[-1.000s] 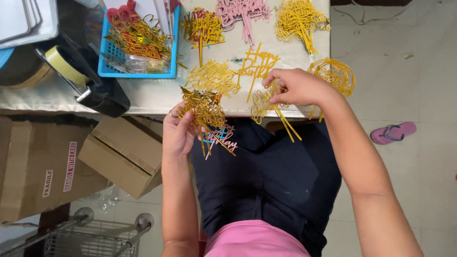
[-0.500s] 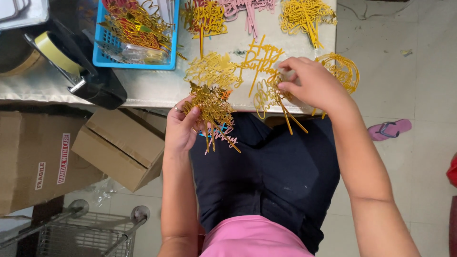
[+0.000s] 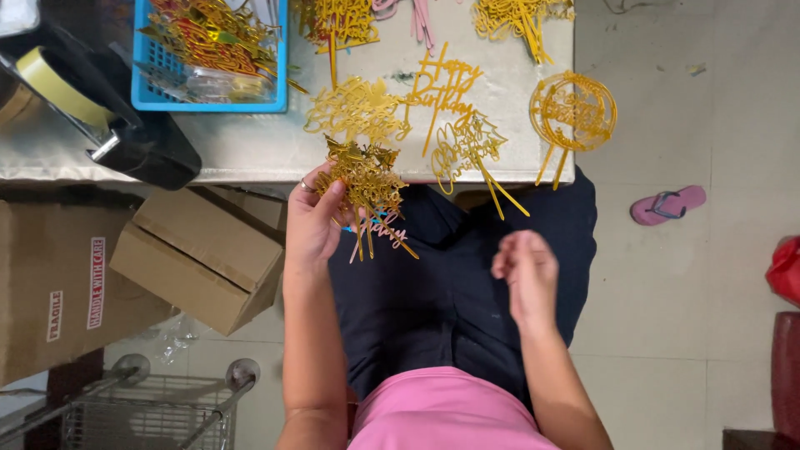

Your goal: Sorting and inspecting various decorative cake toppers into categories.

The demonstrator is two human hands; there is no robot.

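Observation:
My left hand (image 3: 315, 218) grips a bunch of gold cake toppers (image 3: 364, 177) with a pink one among them, held at the table's near edge. My right hand (image 3: 525, 271) hovers over my lap, blurred, with nothing in it, fingers loosely curled. On the table (image 3: 250, 142) lie more gold toppers: a script one (image 3: 442, 87), a flat pile (image 3: 357, 108), one hanging over the edge (image 3: 471, 150) and a round one (image 3: 573, 112).
A blue basket (image 3: 212, 92) holds several toppers. A black tape dispenser (image 3: 100, 117) sits at the table's left. Cardboard boxes (image 3: 200, 254) and a wire cart (image 3: 133, 412) stand at lower left. A pink slipper (image 3: 667, 204) lies on the tiled floor.
My right hand has left the toppers at the table edge and dropped back over my lap. The left hand keeps its bunch in place.

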